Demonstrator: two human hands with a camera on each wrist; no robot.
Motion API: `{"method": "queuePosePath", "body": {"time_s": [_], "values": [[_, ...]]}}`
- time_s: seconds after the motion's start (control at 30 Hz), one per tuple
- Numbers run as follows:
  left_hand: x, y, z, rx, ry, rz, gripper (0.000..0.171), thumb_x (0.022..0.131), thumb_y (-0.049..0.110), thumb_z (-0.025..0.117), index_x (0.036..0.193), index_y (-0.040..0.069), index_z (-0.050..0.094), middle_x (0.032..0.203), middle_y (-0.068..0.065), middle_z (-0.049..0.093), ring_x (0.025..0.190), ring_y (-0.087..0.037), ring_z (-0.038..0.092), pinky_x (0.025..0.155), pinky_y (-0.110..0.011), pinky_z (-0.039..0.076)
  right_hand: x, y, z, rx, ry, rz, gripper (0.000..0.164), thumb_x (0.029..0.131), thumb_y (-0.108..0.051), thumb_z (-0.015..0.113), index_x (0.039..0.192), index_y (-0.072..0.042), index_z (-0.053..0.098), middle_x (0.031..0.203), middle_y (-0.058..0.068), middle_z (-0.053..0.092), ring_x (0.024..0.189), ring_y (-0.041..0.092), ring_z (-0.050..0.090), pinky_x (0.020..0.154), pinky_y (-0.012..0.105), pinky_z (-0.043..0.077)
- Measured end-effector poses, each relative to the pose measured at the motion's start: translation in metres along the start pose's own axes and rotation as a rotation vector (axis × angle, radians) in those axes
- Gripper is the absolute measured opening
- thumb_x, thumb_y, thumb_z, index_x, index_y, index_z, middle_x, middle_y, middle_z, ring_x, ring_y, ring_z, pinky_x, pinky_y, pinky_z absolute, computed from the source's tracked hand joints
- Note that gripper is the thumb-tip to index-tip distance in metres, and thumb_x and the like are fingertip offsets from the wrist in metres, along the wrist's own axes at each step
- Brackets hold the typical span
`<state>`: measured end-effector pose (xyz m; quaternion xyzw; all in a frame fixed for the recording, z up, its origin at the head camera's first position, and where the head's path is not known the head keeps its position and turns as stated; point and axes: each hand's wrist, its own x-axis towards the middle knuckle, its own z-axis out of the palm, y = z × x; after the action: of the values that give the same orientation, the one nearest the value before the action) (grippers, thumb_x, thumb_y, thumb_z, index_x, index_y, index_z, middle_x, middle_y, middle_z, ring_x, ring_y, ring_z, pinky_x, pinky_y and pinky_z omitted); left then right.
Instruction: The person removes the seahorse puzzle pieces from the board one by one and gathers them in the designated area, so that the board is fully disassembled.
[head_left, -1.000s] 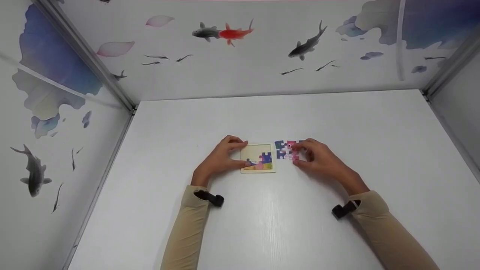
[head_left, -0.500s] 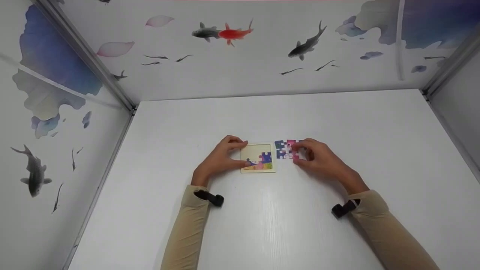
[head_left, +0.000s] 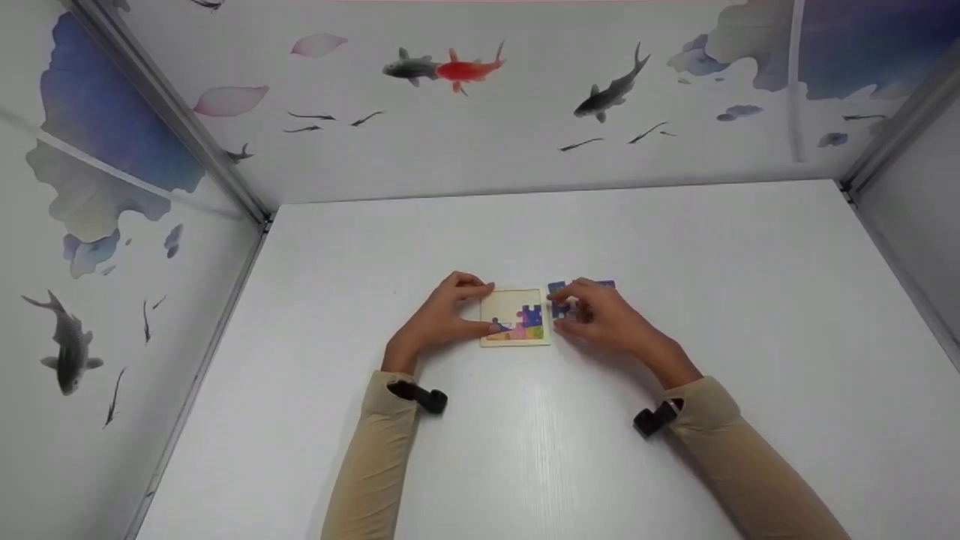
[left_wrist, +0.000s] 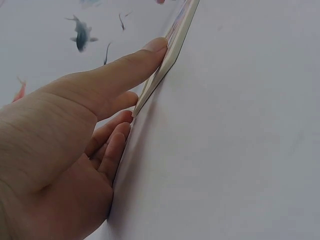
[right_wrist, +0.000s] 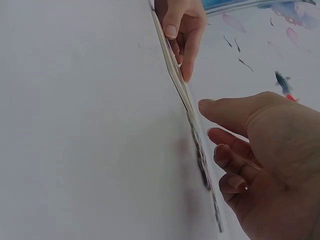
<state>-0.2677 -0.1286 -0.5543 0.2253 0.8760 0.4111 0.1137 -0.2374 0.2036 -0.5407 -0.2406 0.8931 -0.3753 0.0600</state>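
Note:
A small square puzzle tray (head_left: 516,344) lies on the white table, with joined puzzle pieces (head_left: 532,316) along its bottom and up its right side. My left hand (head_left: 442,319) grips the tray's left side, thumb on the near-left corner and a finger at the far-left one; the left wrist view has the thumb (left_wrist: 135,67) lying over the rim. Just right of the tray is a group of loose puzzle pieces (head_left: 556,288), partly covered by my right hand (head_left: 615,319). Its thumb and fingers are bent and apart above them, with nothing visible between them in the right wrist view.
The white table (head_left: 480,450) reaches back to walls printed with fish (head_left: 465,70) and petals. A metal corner post (head_left: 180,112) rises at the left. A black wrist camera (head_left: 656,418) sits at the right cuff, another black camera (head_left: 429,400) at the left.
My right hand has shifted left across the loose pieces toward the tray, covering the pink ones and revealing a blue one at the right. My left hand and the tray stay in place.

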Motion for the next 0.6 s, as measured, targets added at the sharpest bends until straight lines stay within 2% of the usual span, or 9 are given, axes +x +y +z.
{"method": "queuePosePath", "body": {"time_s": [0.23,0.37,0.6], "values": [[0.000,0.001,0.000,0.011,0.001,0.002,0.083,0.087,0.045,0.092,0.158,0.018,0.058,0.151,-0.004,0.051,0.146,-0.024,0.047,0.129,-0.048,0.036,0.016,-0.012,0.017,-0.002,-0.052,-0.030,0.040,0.098,-0.016,0.080,0.137,-0.013,0.073,0.122,0.007,0.070,0.097,0.020,0.057,0.085,0.035,0.050],[0.000,0.001,0.001,0.010,0.003,0.008,0.083,0.086,0.045,0.093,0.157,0.019,0.058,0.150,-0.004,0.052,0.145,-0.025,0.048,0.129,-0.049,0.036,0.021,-0.016,0.019,0.016,-0.086,0.004,0.041,0.099,-0.015,0.079,0.139,-0.013,0.071,0.128,0.007,0.067,0.102,0.021,0.057,0.089,0.036,0.051],[-0.001,-0.001,0.001,0.007,0.004,-0.001,0.082,0.087,0.046,0.092,0.158,0.021,0.058,0.150,-0.001,0.051,0.144,-0.022,0.048,0.127,-0.048,0.038,0.023,-0.025,0.020,-0.025,-0.118,0.061,0.042,0.101,-0.016,0.076,0.143,-0.016,0.070,0.133,0.008,0.063,0.107,0.024,0.058,0.094,0.039,0.054]]}}
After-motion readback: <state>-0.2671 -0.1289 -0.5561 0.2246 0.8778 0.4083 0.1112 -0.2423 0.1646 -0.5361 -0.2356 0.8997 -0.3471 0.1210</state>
